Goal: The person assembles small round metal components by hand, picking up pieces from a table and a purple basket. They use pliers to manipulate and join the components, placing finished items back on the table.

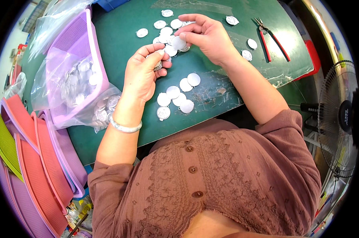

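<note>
The table [120, 59] registers deep green on my feed, streaked with pale scuffs; I read the discs [173, 92] as silver-white, some plain-faced, others patterned in relief; the mesh basket [76, 33], lilac; the stacked baskets [40, 174], coral pink and purple, with one lime-green basket [5, 141]; the pliers [265, 47], red-handled; the bangle [126, 127], milky white; the blouse [235, 166], reddish brown with tone-on-tone floral embroidery; its buttons [192, 169], darker brown.

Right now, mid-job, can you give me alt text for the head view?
A person's left hand holds at least one round silvery metal medallion, and the right hand pinches another, over a green tabletop strewn with more. At left is a perforated purple plastic basket with bagged medallions; at right, red-handled metal pliers.
</note>
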`<state>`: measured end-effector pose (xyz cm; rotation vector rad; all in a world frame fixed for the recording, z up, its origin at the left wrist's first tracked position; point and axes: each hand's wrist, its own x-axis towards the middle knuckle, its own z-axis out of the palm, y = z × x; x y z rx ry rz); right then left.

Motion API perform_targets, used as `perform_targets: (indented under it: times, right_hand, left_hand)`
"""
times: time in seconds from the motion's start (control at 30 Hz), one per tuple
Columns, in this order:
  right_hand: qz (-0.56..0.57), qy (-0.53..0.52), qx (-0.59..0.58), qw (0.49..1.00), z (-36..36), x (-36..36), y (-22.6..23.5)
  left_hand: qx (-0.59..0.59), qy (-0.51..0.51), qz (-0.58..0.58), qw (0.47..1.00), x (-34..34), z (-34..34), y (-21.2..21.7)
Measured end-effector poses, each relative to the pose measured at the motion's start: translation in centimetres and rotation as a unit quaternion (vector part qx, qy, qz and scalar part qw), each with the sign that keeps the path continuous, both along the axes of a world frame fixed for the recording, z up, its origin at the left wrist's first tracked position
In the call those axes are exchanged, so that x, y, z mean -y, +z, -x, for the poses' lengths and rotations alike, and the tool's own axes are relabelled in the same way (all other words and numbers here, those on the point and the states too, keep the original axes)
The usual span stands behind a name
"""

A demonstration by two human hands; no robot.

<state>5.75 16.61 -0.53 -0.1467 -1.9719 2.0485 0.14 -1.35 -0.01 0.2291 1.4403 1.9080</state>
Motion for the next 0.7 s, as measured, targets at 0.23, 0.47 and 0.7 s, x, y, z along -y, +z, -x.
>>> perform_targets:
  times: [0.23,0.47,0.7]
  right_hand:
    - [0.055,0.034,0.020,0.998,-0.5,1.0,0.5]
    - [0.067,0.065,0.022,0.995,-0.9,1.2,0.9]
    - [0.060,0.082,0.028,0.994,-1.1,1.1,1.1]
  left_hand:
    - [-0.014,-0.025,0.014,0.999,-0.2,-0.3,0.0]
    - [-0.049,-0.023,0.065,0.996,-0.3,-0.7,0.2]
    - [-0.041,-0.015,0.053,0.998,-0.3,-0.7,0.2]
